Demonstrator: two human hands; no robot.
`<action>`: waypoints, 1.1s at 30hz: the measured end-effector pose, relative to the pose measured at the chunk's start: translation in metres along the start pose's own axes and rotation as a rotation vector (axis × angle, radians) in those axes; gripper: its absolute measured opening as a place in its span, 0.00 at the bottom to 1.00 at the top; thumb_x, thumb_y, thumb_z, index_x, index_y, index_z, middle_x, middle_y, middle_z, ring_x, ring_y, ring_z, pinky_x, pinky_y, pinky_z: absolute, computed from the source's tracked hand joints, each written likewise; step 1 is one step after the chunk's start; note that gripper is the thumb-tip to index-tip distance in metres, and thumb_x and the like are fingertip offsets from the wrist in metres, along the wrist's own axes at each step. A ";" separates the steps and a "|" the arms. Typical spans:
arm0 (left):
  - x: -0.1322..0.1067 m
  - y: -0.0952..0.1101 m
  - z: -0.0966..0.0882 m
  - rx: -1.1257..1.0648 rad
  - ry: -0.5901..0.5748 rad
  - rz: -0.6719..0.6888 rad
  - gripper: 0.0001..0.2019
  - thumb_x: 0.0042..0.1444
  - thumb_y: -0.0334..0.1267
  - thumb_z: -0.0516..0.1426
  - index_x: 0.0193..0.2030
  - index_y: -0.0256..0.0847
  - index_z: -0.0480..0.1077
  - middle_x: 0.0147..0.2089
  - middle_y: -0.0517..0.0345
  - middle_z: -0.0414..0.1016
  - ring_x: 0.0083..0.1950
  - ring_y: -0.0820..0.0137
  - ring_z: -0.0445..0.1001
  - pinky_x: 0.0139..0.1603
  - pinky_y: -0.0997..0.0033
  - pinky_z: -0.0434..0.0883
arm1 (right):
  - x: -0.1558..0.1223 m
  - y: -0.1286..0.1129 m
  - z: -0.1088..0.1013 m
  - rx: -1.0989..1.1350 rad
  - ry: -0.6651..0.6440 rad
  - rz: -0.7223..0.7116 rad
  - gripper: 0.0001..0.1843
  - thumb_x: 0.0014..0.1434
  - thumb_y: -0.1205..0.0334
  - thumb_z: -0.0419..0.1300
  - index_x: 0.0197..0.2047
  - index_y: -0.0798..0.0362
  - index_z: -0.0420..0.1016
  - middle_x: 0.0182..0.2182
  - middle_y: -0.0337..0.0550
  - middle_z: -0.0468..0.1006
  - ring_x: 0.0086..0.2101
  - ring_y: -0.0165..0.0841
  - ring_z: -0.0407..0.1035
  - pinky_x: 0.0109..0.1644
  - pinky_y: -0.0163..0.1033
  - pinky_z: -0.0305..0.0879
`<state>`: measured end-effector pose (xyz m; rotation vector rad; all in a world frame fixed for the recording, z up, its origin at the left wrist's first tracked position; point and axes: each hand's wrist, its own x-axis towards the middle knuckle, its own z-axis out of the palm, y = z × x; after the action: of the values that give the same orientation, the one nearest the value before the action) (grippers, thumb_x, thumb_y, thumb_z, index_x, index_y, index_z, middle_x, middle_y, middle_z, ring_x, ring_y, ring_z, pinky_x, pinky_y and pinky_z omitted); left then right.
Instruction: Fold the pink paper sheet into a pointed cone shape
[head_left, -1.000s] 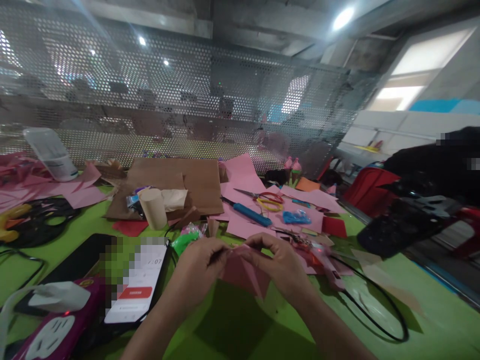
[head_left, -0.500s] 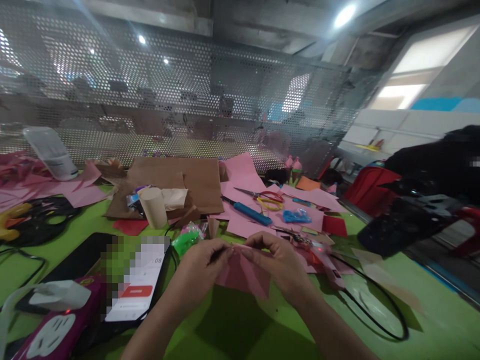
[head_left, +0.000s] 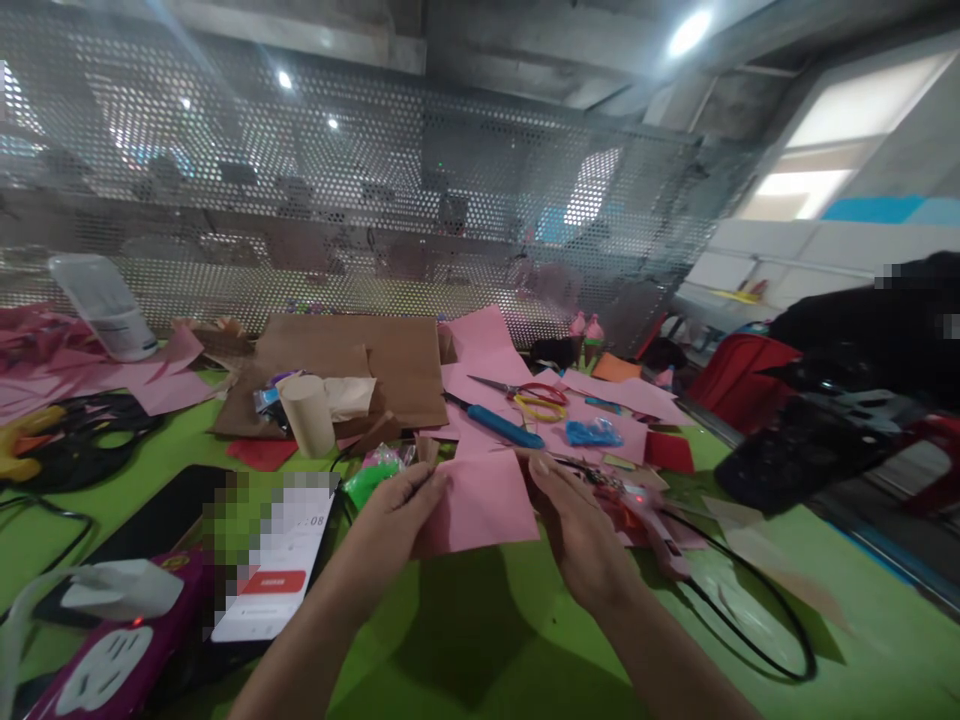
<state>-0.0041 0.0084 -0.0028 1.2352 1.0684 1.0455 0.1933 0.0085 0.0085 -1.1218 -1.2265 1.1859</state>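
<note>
I hold a pink sheet of paper (head_left: pixel 480 500) flat and upright-tilted above the green table (head_left: pixel 465 640). My left hand (head_left: pixel 394 515) grips its left edge with thumb and fingers. My right hand (head_left: pixel 574 525) holds the right edge, fingers curled behind it. The sheet looks like an unfolded square. Behind it lie more pink sheets (head_left: pixel 525 410), red-handled scissors (head_left: pixel 525 392) and a blue utility knife (head_left: pixel 499 427).
A phone (head_left: pixel 274 570) with a lit screen and a pink power strip (head_left: pixel 97 660) lie at the left front. A black cable (head_left: pixel 742 620) loops at the right. Brown cardboard (head_left: pixel 375 365), a paper roll (head_left: pixel 307 415) and a white bottle (head_left: pixel 105 305) stand further back. A person in black sits at the right.
The folded pink paper pinched between both hands has been opened out into a flat sheet; my hands moved apart to its two edges.
</note>
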 end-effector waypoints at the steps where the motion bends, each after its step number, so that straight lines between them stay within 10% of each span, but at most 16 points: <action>1: 0.000 0.001 0.000 -0.031 0.027 -0.024 0.17 0.58 0.51 0.56 0.43 0.40 0.75 0.41 0.56 0.75 0.41 0.67 0.69 0.39 0.74 0.65 | 0.001 0.002 -0.001 0.029 0.012 -0.006 0.17 0.60 0.48 0.60 0.47 0.46 0.78 0.46 0.43 0.79 0.48 0.41 0.71 0.51 0.43 0.66; 11: 0.003 -0.007 0.002 -0.011 0.023 0.006 0.16 0.59 0.52 0.56 0.33 0.39 0.70 0.34 0.59 0.70 0.37 0.70 0.66 0.36 0.74 0.62 | 0.003 -0.004 0.013 0.121 -0.091 0.113 0.16 0.43 0.60 0.72 0.38 0.51 0.81 0.37 0.42 0.82 0.39 0.40 0.75 0.43 0.41 0.68; 20: 0.006 -0.007 0.000 0.186 0.162 0.165 0.14 0.62 0.47 0.51 0.30 0.41 0.65 0.32 0.60 0.67 0.35 0.68 0.65 0.35 0.73 0.61 | 0.001 0.002 0.002 0.038 0.090 0.066 0.17 0.51 0.46 0.67 0.39 0.49 0.80 0.35 0.41 0.80 0.40 0.38 0.72 0.44 0.40 0.65; 25: 0.006 -0.004 0.001 0.236 0.172 0.176 0.14 0.63 0.47 0.51 0.30 0.42 0.64 0.31 0.61 0.67 0.36 0.68 0.66 0.35 0.73 0.61 | 0.002 -0.004 0.007 0.033 -0.123 0.127 0.17 0.43 0.52 0.74 0.30 0.54 0.76 0.26 0.37 0.75 0.28 0.30 0.68 0.34 0.35 0.63; 33: 0.004 -0.003 0.003 0.329 0.163 0.248 0.16 0.65 0.48 0.48 0.30 0.41 0.62 0.29 0.62 0.64 0.32 0.70 0.62 0.32 0.72 0.57 | 0.001 -0.006 0.009 0.053 -0.116 0.118 0.18 0.45 0.51 0.73 0.32 0.53 0.75 0.27 0.37 0.75 0.28 0.30 0.69 0.33 0.35 0.65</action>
<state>-0.0002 0.0116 -0.0056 1.5989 1.2720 1.2080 0.1845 0.0088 0.0146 -1.1114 -1.2219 1.3819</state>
